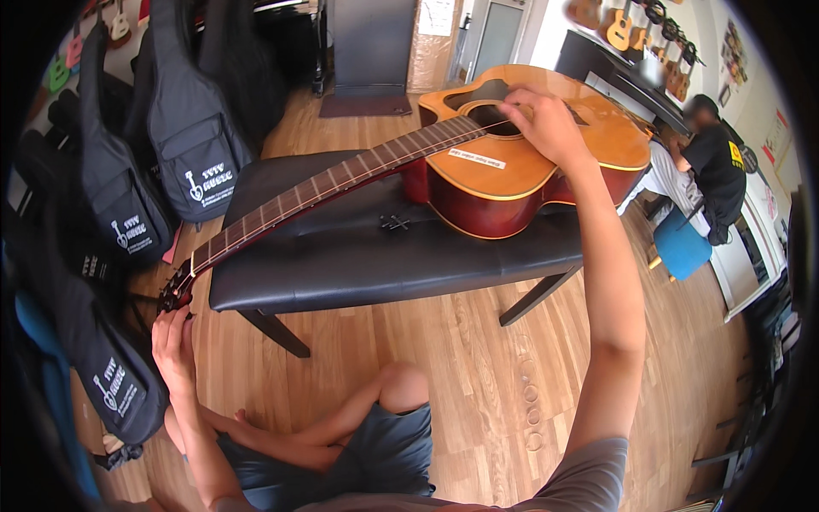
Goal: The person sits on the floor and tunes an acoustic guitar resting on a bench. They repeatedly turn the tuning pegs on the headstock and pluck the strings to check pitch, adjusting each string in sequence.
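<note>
An acoustic guitar [490, 192] with an orange-brown top and dark red sides lies face up on a black padded bench [341, 277]. Its neck points toward me at the left, and the headstock [176, 288] juts past the bench's end. My left hand [174, 352] is closed at the headstock, its fingers around a tuning peg. Over the sound hole, my right hand [550, 126] has its fingers bent together at a string [493, 127]; the fingertips are partly hidden. Several small black pins [394, 223] lie loose on the bench beside the guitar body.
Several coiled rings [531, 392] lie on the wooden floor to the right of my crossed legs. Black guitar bags [192, 128] stand along the left. At the far right a person [717, 162] in black sits on a blue stool [682, 243]. Guitars [620, 32] hang on the wall.
</note>
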{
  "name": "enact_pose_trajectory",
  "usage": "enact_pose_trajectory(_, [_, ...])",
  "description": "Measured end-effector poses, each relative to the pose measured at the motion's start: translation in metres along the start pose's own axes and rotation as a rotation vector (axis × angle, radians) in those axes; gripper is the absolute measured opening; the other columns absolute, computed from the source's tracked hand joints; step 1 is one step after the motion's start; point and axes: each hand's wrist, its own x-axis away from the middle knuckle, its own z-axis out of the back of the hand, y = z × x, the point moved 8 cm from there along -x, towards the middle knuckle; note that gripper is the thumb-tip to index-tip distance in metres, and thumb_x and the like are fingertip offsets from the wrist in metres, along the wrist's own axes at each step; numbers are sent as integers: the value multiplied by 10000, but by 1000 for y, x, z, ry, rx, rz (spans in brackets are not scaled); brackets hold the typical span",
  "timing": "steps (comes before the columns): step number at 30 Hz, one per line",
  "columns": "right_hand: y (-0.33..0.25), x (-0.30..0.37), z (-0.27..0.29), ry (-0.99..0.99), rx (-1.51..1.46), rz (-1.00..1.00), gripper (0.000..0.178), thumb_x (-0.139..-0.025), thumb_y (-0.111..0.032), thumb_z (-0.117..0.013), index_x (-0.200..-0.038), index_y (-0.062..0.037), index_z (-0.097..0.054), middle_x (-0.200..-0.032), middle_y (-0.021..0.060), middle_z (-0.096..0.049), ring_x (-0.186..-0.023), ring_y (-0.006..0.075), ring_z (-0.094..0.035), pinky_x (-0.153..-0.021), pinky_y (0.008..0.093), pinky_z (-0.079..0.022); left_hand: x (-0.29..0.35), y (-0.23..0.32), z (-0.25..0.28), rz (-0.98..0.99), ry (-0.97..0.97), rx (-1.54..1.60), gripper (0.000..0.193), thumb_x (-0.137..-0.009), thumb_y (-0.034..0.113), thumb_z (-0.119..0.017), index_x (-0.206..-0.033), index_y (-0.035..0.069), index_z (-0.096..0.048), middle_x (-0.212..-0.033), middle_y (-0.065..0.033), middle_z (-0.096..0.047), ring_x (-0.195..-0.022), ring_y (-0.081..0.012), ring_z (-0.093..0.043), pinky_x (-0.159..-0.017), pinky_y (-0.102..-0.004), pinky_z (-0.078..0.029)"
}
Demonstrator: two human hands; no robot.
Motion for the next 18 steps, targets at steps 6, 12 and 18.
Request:
enact_pose_trajectory(6, [-84, -18, -32, -350, -521, 83, 360, -876, -342, -836, -1035, -22, -793, -1029, 139, -781, -972, 330, -715, -901, 393, -545, 2, -5, 1, -56, -9, -28, 365, -816, -45, -792, -1161, 47, -718, -1067, -115, -694, -1028, -339, -671, -989, -478, -554])
enact_pose_trajectory(12, [-90, -35, -57, -672, -508, 39, 290, -882, -233, -846, -1079, -24, -813, -1192, 128, -781, -1104, 237, -733, -984, 346, -551, -1, -5, 1, -43, -22, -6, 377, -807, -42, -795, -1166, 52, -724, -1065, -111, -685, -1020, -329, -669, -1016, -493, -559])
enact_pose_trajectory(18, [-89, -41, -63, -725, -532, 2, 274, -876, -216, -849, -1052, -8, -817, -1159, 136, -784, -1060, 221, -735, -957, 339, -559, 3, -6, 2, -26, 4, -8, 376, -813, -39, -792, -1172, 55, -737, -1057, -106, -680, -1032, -330, -667, -1028, -501, -553])
